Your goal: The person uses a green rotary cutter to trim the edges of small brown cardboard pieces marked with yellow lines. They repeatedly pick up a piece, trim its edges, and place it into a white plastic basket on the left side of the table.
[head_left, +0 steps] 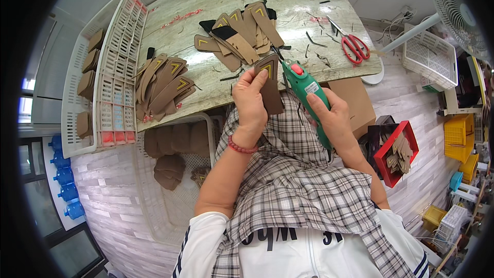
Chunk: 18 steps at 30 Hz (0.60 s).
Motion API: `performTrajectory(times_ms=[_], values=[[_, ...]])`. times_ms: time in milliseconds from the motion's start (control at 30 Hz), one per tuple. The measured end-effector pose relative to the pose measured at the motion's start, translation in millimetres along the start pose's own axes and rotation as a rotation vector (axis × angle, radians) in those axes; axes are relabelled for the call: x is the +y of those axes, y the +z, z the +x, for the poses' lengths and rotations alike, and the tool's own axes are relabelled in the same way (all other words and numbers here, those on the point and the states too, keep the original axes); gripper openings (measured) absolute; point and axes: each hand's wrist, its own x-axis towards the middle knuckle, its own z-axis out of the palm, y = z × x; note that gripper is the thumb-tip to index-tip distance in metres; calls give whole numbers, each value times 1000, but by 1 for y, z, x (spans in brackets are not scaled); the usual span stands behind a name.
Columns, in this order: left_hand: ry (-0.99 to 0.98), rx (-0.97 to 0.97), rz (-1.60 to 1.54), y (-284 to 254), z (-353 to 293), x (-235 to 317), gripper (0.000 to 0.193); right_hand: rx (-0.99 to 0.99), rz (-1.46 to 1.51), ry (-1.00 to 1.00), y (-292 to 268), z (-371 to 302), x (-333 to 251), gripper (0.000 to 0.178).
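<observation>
Between the thumb and fingers of my left hand [250,98] is a brown fabric tab [270,90] with a yellow chevron at its rounded top end. My right hand [334,116] wraps round a green electric hand tool [313,92] with a red switch. The tool's narrow front end points up and away, close beside the tab's right edge; whether they touch I cannot tell. Just beyond my hands, a loose pile of similar tabs [236,23], some with black ends, lies on the table. Another stack of tabs [163,82] lies at the table's left front.
Red-handled scissors [355,49] lie on the table [303,0] at right, among black scraps. White crates [121,72] stand along the left. Below the table, a white basket [149,201] holds brown bundles. A red box [385,159] of pieces sits at right, beneath a fan [458,13].
</observation>
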Motion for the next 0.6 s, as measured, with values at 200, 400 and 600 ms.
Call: performTrajectory(times_ms=[200,400,600], values=[[62,-55,103,-10,7,8,9,-29,-45,14,-2,-4,1,35],[55,-119,182,-16,11,18,9,-60,-34,31,-5,-5,0,34],[57,-182,272,-23,13,31,8,-100,-39,58,-8,-5,0,34]])
